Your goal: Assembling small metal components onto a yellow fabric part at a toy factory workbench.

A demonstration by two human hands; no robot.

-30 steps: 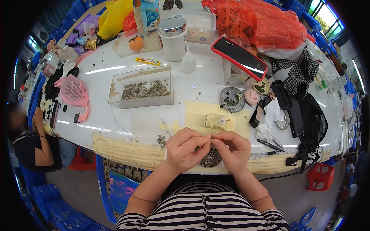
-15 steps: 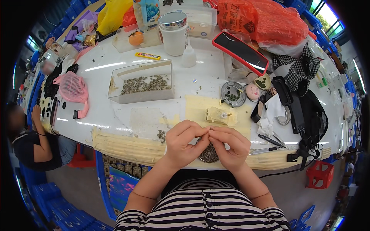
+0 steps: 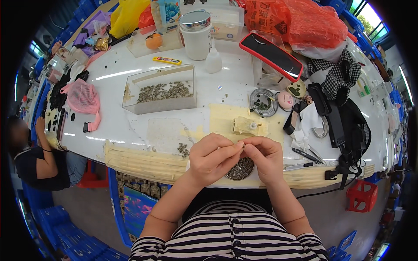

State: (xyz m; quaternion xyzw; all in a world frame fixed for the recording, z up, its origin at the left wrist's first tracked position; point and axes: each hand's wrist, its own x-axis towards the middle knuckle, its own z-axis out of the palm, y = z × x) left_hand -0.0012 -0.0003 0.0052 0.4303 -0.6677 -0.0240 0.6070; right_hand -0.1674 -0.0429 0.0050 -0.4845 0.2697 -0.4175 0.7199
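My left hand and my right hand meet fingertip to fingertip over a round dish full of small grey-brown pieces. Both are closed in a pinch; whatever is between the fingertips is too small to make out. Just beyond them stands a small block wrapped in yellowish tape, with a short peg sticking out toward the right. Left of my left hand lies a little heap of the same kind of pieces. A clear rectangular box farther off holds many more of them.
Tweezers and a thin craft knife lie to the right, near a glass dish of dark bits. A red-cased phone rests on a clear box. A white squeeze bottle and a silver-lidded jar stand behind. Another person sits at left.
My pinched fingertips have shifted slightly to the right, and my hands have turned a little. More of my right hand's thumb side shows. The things on the table stay in place.
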